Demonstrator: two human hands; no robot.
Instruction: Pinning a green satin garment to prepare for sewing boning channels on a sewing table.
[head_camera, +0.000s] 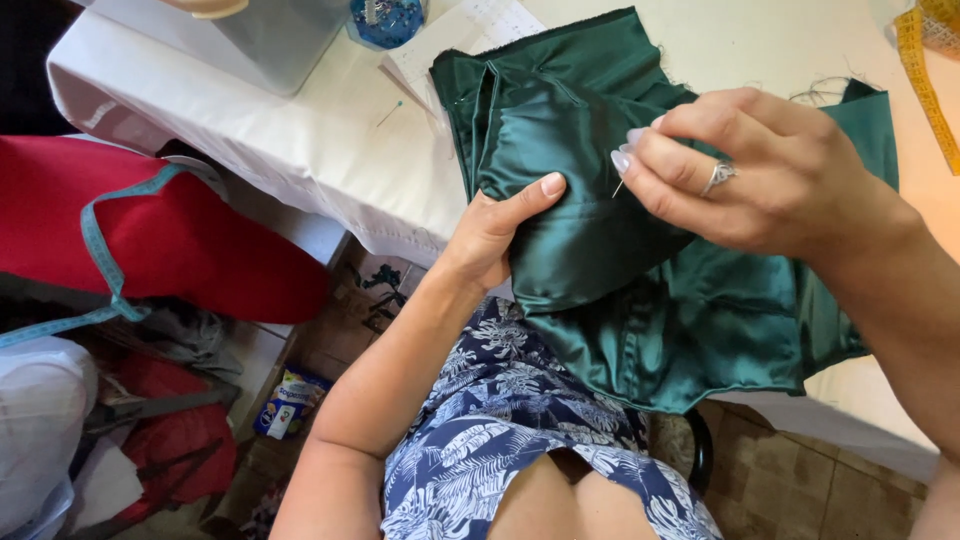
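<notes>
At far left, a red padded form (170, 235) is standing beside the table (300, 140), with a teal measuring tape (105, 260) draping over it. Below it, on the floor, a small printed packet (285, 402) is lying among clutter. On the white table, a clear plastic box (270, 35) and a blue pin holder (388, 20) are sitting near the far edge, and a single pin (392, 112) is lying loose on the cloth.

The left hand (495, 235) is gripping the green satin fabric (600, 230) from below, thumb pressing on the top face, the grip clenched on a fold. The fabric is lying partly on the table and is hanging over its near edge toward the person's lap.

The right hand (760, 170), wearing a ring, is pinching a thin pin (619, 187) between thumb and fingertips, its point touching the fabric just beside the left thumb. At far right, a yellow measuring tape (930, 80) is lying on the table.
</notes>
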